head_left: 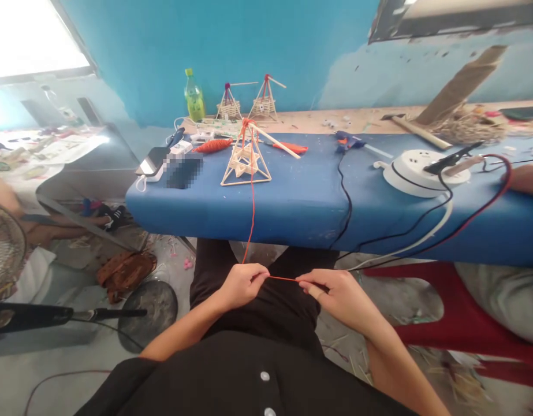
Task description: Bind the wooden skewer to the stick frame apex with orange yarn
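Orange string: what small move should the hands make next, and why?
I'd probably raise the left hand and right hand slightly toward the stick pyramid, string pinched in both. The orange string drops from near the pyramid's wrapped top, past the blue table's edge to the left hand, then stretches straight to the right, so lifting should ease any pull on the pyramid.

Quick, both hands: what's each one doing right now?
Left hand: closed, pinching the orange string.
Right hand: closed, pinching the same string.
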Demonstrator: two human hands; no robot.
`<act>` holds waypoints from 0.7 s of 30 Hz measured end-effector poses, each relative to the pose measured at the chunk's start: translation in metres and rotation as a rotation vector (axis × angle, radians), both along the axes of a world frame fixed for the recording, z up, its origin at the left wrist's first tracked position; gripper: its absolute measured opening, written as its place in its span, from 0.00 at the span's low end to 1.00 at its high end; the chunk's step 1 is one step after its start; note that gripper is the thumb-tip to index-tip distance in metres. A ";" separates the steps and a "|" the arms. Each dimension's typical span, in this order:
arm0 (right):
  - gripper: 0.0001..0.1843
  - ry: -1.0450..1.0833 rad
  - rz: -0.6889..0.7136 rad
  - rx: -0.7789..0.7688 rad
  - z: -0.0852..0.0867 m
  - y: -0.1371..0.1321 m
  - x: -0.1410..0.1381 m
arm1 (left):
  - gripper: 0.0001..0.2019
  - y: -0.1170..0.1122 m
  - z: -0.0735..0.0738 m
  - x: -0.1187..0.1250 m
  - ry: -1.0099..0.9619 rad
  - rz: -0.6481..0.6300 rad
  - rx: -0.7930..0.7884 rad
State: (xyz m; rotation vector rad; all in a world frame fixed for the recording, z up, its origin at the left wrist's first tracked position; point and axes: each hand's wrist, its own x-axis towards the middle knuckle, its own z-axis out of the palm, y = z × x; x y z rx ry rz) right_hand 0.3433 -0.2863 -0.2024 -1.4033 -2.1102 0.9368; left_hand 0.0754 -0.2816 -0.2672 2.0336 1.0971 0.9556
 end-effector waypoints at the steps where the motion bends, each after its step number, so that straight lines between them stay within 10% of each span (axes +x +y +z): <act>1: 0.16 0.028 -0.022 -0.004 -0.003 0.001 0.004 | 0.13 0.000 0.000 -0.003 0.003 0.007 -0.005; 15: 0.16 0.195 -0.225 0.094 0.001 0.012 0.034 | 0.11 0.011 -0.002 -0.011 0.088 -0.054 -0.025; 21: 0.27 0.456 -0.002 -0.099 -0.002 0.013 0.000 | 0.12 0.005 0.000 0.008 0.037 0.012 -0.093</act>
